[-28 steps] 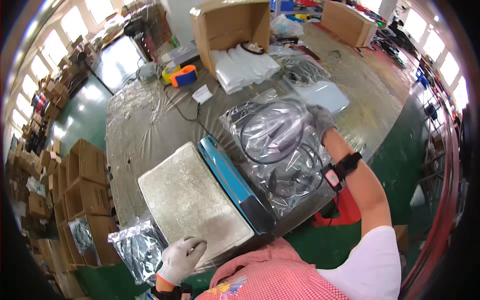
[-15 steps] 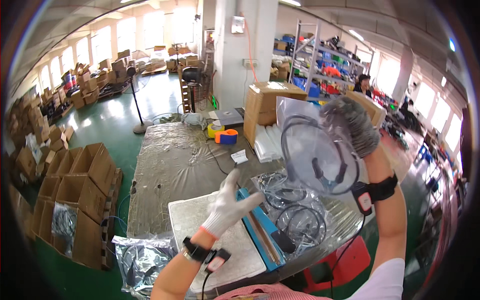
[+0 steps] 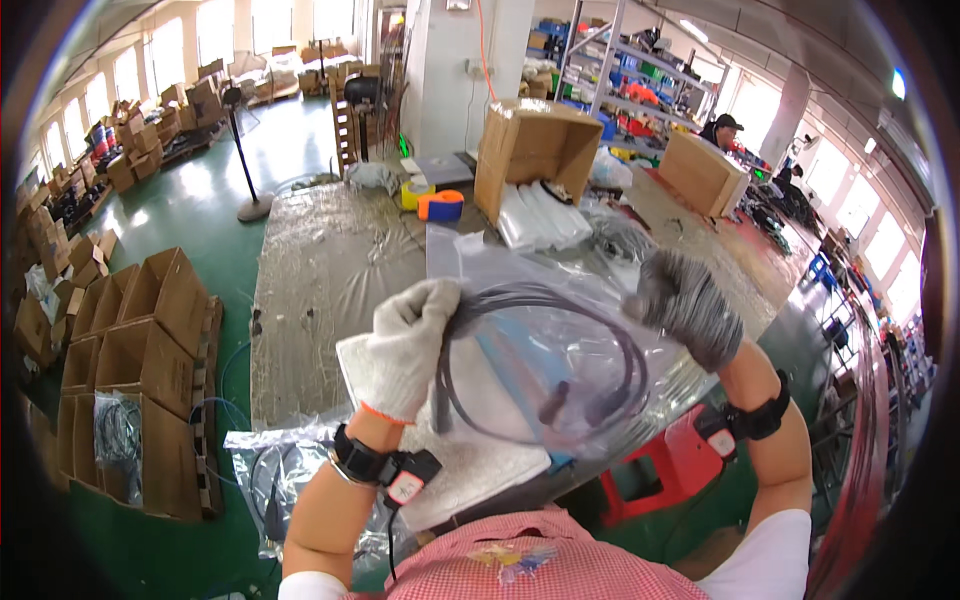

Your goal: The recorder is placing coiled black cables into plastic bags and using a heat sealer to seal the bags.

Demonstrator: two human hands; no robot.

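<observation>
A clear plastic bag [image 3: 600, 350] with a coiled dark cable [image 3: 530, 295] in it is held up over the table's near edge. My left hand [image 3: 405, 350], in a white knit glove, is closed on its left side, by the coil. At the right edge of the bag is my right hand [image 3: 690, 312] in a grey striped glove, its fingers curled in on the plastic and slightly blurred. Through the bag shows a blue bar-shaped tool [image 3: 520, 370], mostly covered. Beneath lies a white board [image 3: 465, 480].
More bagged cables [image 3: 275, 490] lie at the table's front left corner. Farther back are an open carton [image 3: 540, 150], clear plastic sleeves [image 3: 540, 215] and tape rolls [image 3: 440, 206]. Cartons [image 3: 150, 370] stand on a pallet at left. A red stool [image 3: 670, 480] is at right.
The bag with the cable has come down and nearer, from my raised right hand to between both hands. My left hand, open before, has closed on it. The view has shifted.
</observation>
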